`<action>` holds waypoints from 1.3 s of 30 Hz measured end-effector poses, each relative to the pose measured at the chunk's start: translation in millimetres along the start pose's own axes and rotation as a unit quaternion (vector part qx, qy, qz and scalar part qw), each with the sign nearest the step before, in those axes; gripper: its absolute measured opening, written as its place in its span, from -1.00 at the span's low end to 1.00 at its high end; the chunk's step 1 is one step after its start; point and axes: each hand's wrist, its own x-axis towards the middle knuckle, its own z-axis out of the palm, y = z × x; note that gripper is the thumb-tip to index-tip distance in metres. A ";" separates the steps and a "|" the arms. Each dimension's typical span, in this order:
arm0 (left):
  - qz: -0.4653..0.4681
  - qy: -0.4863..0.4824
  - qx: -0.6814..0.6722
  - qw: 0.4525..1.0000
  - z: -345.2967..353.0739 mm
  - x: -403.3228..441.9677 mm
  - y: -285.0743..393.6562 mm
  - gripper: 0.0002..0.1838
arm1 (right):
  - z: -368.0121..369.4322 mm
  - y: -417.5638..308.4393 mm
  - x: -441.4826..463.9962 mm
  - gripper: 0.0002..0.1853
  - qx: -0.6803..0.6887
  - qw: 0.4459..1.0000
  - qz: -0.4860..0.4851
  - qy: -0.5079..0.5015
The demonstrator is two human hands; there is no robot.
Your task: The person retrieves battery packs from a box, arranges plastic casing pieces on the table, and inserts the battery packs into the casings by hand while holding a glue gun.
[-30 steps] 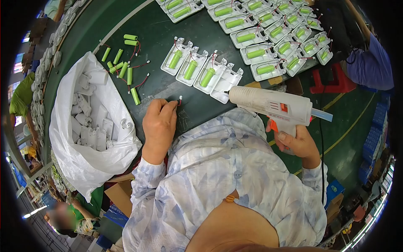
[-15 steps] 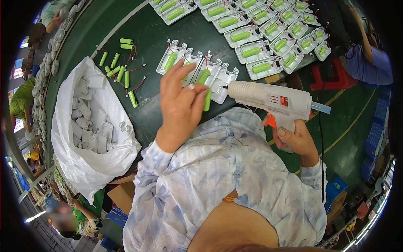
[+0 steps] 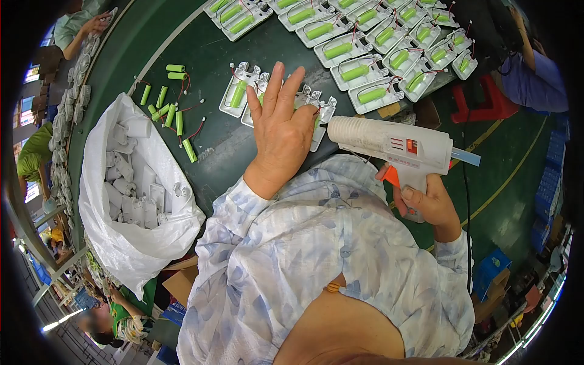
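My left hand (image 3: 280, 131) is over a short row of white plastic housings (image 3: 230, 108) on the green table. Three of its fingers are stretched and spread; the index finger bends down to a green cylindrical battery (image 3: 317, 120) at the row's right end. My thumb is hidden, and the hand covers most of that battery. Another green battery (image 3: 238, 94) lies in the leftmost housing. In my right hand (image 3: 429, 201) is a white hot glue gun (image 3: 389, 143) with an orange trigger, fingers wrapped round its handle. Its nozzle points left, close to the row's right end.
Several loose wired batteries (image 3: 179, 121) lie left of the row. A white sack (image 3: 100, 225) of white plastic parts stands at the left. Housings fitted with batteries (image 3: 354, 73) fill the back right. A red stool (image 3: 483, 100), a black cable (image 3: 466, 201) and other people are around.
My left hand has moved up and forward, bringing the green battery from the near table edge to the right-end housing. The housings have shifted slightly left. The glue gun has stayed almost still.
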 end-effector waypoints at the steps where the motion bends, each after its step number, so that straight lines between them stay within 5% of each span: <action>1: -0.014 0.005 -0.004 1.000 -2.8 -0.4 1.0 -0.84 | -2.5 3.7 -0.6 -0.37 -0.004 1.000 -0.001 -0.002; 6: 0.003 0.082 -0.047 0.996 -26.6 -18.6 -7.5 -0.74 | 5.6 6.6 8.0 -0.44 0.032 0.999 -0.027 0.020; 15: 0.038 -0.016 -0.080 0.996 -23.1 -47.0 -7.3 -0.66 | -0.7 12.8 11.1 -0.52 0.017 1.000 0.008 0.005; 33: -0.001 -0.016 -0.053 0.998 -28.9 -48.8 -20.2 -0.71 | -0.4 22.0 19.4 -0.42 0.020 1.000 -0.015 -0.015; 39: -0.274 0.029 -0.224 0.935 -52.2 -52.3 -53.2 -0.48 | -1.9 30.2 34.9 -0.29 0.146 0.986 -0.056 -0.053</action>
